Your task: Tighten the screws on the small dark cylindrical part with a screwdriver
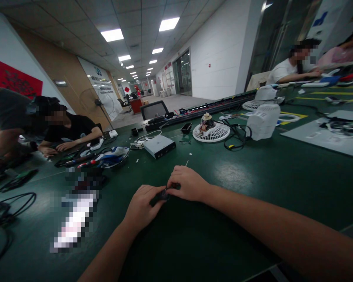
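Both hands meet over the near middle of the green table. Between thumb and fingers, my left hand [142,205] grips a small dark part [164,194], mostly covered by the fingertips. My right hand [186,183] is closed in a pinch at the right end of that same part. A thin pale stick [187,163] shows just beyond the right knuckles; whether it is held I cannot tell. Past the hands sits a silver box-shaped drive [159,145] with a dark front. The small part's exact kind is too dark to make out.
A round white fan grille [211,132] with a motor on it lies beyond my right hand, beside a black cable [237,137] and a white plastic housing [263,121]. Tools and cables crowd the left, where people sit. A pale board [332,135] lies right.
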Demonstrator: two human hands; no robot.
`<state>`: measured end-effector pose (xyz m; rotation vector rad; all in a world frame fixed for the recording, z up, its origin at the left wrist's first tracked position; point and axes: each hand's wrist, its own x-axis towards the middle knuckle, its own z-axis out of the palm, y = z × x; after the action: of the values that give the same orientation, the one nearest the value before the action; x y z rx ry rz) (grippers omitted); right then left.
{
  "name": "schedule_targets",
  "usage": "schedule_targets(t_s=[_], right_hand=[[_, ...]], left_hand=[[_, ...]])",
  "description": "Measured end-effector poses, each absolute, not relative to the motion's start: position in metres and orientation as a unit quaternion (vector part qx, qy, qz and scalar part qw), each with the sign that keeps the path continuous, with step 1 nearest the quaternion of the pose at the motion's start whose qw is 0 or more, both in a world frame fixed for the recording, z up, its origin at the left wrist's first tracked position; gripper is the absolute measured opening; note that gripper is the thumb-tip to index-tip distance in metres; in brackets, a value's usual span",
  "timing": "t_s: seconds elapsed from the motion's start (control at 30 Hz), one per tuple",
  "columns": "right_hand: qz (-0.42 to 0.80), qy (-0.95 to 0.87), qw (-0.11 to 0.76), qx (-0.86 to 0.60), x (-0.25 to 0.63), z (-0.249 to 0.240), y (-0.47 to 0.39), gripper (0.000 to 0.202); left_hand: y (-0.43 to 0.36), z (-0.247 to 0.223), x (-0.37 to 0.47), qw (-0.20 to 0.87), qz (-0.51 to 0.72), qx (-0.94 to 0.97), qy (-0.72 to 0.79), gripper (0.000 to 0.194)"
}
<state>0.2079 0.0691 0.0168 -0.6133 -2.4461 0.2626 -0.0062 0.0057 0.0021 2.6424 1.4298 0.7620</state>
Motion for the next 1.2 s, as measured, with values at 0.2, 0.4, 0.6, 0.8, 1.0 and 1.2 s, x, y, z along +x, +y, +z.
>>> schedule_targets(t_s=[0.2,0.4,0.6,0.8,1.0,1.2], right_hand=[[0.083,-0.927,0.294,-0.217,0.21,0.021,0.069,0.011],[0.104,-0.922,0.285,-0.239,0.21,0.02,0.07,0.01],[0.082,-0.912,0.308,-0.259,0.209,0.022,0.065,0.017],[0.073,-0.826,0.46,-0.318,0.21,0.026,0.065,0.02],[0.042,-0.833,0.458,-0.307,0.216,0.024,0.072,0.022],[0.175,-0.783,0.534,-0.267,0.218,0.021,0.077,0.024]], left_hand=[[0.002,0.003,-0.004,0.054,0.231,0.849,0.472,0.035],[0.001,0.004,-0.003,0.059,0.226,0.844,0.483,0.038],[0.003,0.003,-0.002,0.057,0.24,0.839,0.486,0.039],[0.009,-0.001,-0.002,0.023,0.268,0.806,0.527,0.036],[0.013,-0.005,-0.008,0.016,0.282,0.749,0.6,0.032],[0.017,-0.009,-0.014,0.019,0.3,0.711,0.636,0.032]])
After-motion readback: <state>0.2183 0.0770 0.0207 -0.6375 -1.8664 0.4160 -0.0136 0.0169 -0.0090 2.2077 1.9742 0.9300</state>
